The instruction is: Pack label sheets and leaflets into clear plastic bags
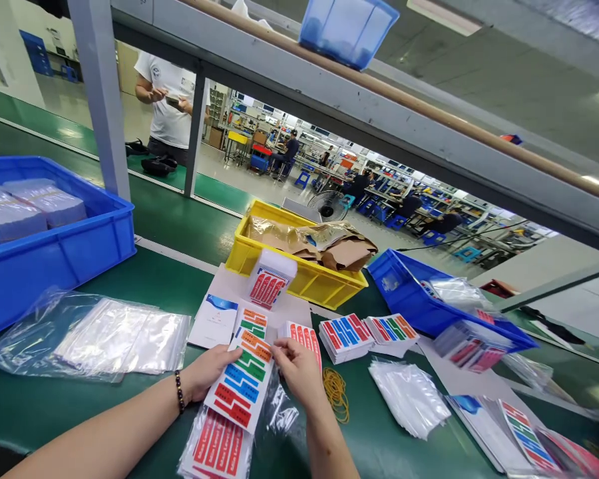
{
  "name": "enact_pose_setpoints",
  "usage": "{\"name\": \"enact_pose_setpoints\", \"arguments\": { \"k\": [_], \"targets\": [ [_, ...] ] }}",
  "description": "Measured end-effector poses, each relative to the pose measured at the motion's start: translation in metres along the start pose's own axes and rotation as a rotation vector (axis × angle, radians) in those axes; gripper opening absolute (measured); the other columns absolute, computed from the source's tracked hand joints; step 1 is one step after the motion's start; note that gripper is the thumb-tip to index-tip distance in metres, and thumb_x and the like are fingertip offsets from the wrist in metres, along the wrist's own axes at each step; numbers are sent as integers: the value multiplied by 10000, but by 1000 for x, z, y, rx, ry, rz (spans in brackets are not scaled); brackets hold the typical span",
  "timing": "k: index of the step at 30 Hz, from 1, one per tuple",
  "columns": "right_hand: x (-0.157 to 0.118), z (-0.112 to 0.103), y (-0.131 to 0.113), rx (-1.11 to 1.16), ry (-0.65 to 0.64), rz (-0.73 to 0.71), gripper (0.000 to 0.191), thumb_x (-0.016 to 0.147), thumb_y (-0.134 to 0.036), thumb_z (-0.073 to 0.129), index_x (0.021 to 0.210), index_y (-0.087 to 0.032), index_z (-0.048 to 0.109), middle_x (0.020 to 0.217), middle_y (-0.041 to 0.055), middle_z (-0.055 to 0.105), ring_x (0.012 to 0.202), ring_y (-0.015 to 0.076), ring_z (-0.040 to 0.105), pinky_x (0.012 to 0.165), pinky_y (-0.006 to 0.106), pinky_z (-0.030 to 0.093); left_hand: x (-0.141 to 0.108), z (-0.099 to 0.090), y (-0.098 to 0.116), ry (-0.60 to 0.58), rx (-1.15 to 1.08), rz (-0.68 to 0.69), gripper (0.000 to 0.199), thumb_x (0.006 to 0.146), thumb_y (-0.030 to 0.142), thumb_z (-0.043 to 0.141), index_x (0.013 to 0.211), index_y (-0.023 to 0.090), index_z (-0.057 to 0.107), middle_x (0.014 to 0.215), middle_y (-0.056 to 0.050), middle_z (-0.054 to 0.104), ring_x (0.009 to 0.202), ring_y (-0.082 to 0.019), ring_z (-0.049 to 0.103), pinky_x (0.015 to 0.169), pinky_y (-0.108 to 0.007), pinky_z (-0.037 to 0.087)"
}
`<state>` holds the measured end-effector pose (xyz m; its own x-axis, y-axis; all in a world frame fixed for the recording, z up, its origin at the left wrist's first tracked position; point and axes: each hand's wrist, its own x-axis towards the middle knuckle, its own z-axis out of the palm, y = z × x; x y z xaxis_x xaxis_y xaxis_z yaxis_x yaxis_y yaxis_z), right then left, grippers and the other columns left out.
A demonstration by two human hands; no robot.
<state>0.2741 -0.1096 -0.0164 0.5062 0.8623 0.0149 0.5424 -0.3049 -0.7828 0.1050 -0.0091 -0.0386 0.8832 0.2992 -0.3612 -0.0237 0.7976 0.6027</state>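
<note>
My left hand (210, 374) grips a white label sheet (242, 382) by its left edge, thumb on top. The sheet carries orange, green, blue and red printed labels. At its upper right corner my right hand (299, 371) has thumb and fingers pinched together on the edge. Underneath lies a clear bag of red-label sheets (219, 447). Just beyond is another multicolour label sheet (253, 320). A stack of red-label sheets (303, 336) stands behind my right hand, partly hidden by it. A white booklet (214, 320) with a blue wave lies to the left.
Clear plastic bags (124, 336) lie at left, with more bags (409, 396) at right. Yellow rubber bands (335, 394) sit beside label stacks (347, 336). A yellow bin (299, 283) and blue bins (104, 229) stand behind. A shelf beam (279, 60) crosses above. A person (167, 100) stands beyond.
</note>
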Motion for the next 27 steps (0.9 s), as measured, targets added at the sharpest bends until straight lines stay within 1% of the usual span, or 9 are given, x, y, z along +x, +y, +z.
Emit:
{"name": "enact_pose_setpoints", "arguments": {
  "k": [2, 4, 6, 9, 11, 16, 19, 24, 27],
  "targets": [
    [3, -18, 8, -162, 217, -65, 393, 794, -493, 424, 790, -144, 605, 705, 31, 556, 655, 124, 496, 641, 249, 361, -2, 0, 2, 36, -7, -10, 578, 618, 351, 719, 1006, -18, 500, 970, -227, 567, 788, -258, 598, 763, -361, 473],
    [4, -37, 17, -292, 420, -36, 383, 806, -479, 403, 765, -159, 608, 775, 27, 569, 741, 137, 506, 700, 259, 348, -3, 0, 3, 46, -4, -7, 552, 653, 335, 696, 1028, -13, 489, 970, -220, 569, 802, -268, 596, 764, -379, 473],
    [4, -49, 24, -422, 488, 61, 363, 808, -469, 414, 810, -160, 605, 860, 26, 565, 814, 151, 504, 743, 270, 338, -3, -1, 4, 40, -2, -4, 534, 689, 323, 671, 1050, -18, 477, 985, -224, 563, 821, -272, 592, 773, -384, 471],
    [3, -51, 27, -608, 406, 186, 433, 806, -510, 436, 1003, -143, 553, 1029, 47, 525, 967, 179, 471, 814, 284, 324, -2, -1, 3, 37, 4, -23, 537, 713, 327, 653, 1076, -18, 459, 1008, -226, 554, 830, -265, 591, 781, -371, 474],
    [2, -47, 22, -706, 328, 252, 503, 812, -550, 412, 1070, -127, 501, 1065, 70, 504, 1024, 198, 445, 831, 297, 321, -2, -1, 3, 33, 4, -32, 545, 709, 328, 656, 1078, -19, 455, 1015, -227, 551, 832, -264, 590, 785, -365, 476],
    [2, -48, 12, -801, 165, 399, 464, 839, -567, 327, 890, -153, 530, 940, 80, 536, 905, 219, 495, 730, 329, 340, -1, -3, 2, 30, 15, -30, 540, 719, 331, 649, 1081, -18, 454, 1034, -233, 542, 858, -271, 584, 798, -368, 472],
    [2, -52, 15, -802, 159, 391, 438, 842, -554, 332, 812, -161, 524, 886, 70, 553, 853, 214, 508, 684, 317, 326, -1, -3, 3, 22, 29, -22, 525, 741, 332, 627, 1092, -15, 448, 1044, -233, 537, 870, -271, 581, 807, -370, 468],
    [3, -51, 13, -786, 187, 423, 404, 830, -541, 375, 839, -151, 481, 906, 75, 543, 863, 216, 502, 677, 312, 316, -3, 2, 5, 61, 25, -53, 482, 774, 300, 587, 1111, -14, 448, 1022, -228, 548, 838, -260, 590, 778, -367, 475],
    [4, -49, 11, -735, 222, 437, 360, 818, -512, 415, 836, -154, 447, 892, 62, 544, 852, 209, 499, 666, 301, 310, -2, 1, 4, 53, 28, -38, 481, 780, 304, 579, 1120, -11, 448, 1009, -221, 555, 842, -263, 590, 787, -380, 468]
  ]
}}
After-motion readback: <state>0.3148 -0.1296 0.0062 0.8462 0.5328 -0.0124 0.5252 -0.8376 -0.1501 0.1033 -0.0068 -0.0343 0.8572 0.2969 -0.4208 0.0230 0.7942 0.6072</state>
